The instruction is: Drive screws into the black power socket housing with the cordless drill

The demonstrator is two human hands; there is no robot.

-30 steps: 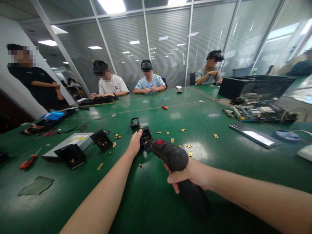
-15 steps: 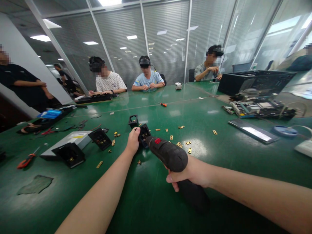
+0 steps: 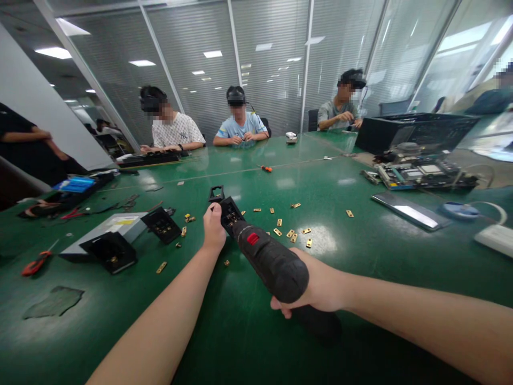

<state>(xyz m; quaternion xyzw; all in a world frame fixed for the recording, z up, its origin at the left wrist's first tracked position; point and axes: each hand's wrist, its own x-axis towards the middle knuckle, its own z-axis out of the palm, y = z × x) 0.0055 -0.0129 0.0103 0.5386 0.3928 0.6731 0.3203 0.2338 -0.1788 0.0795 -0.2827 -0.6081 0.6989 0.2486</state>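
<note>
My left hand [image 3: 214,227] is closed around the near side of a black plastic socket box [image 3: 230,209], which is tilted and has brass parts inside. A black cordless drill [image 3: 272,259] with a red switch on top fills my right hand [image 3: 316,280], its nose pointing into the box. The drill's tip and bit are hidden by the box and the drill body. Just behind the box stands a black square frame [image 3: 216,192]. Several small brass plates [image 3: 278,231] lie on the green table [image 3: 248,331] to the right of the box.
To the left are two more black boxes [image 3: 110,251], a silver case [image 3: 128,219] and an orange-handled screwdriver [image 3: 38,263]. A phone-like slab [image 3: 409,210], a circuit board [image 3: 420,174] and a black computer case [image 3: 385,136] lie right. Three people [image 3: 240,125] sit across the table.
The drill's rear has swung down and nearer to me, with its nose still at the box. My left hand keeps its hold on the box. The whole view has shifted slightly.
</note>
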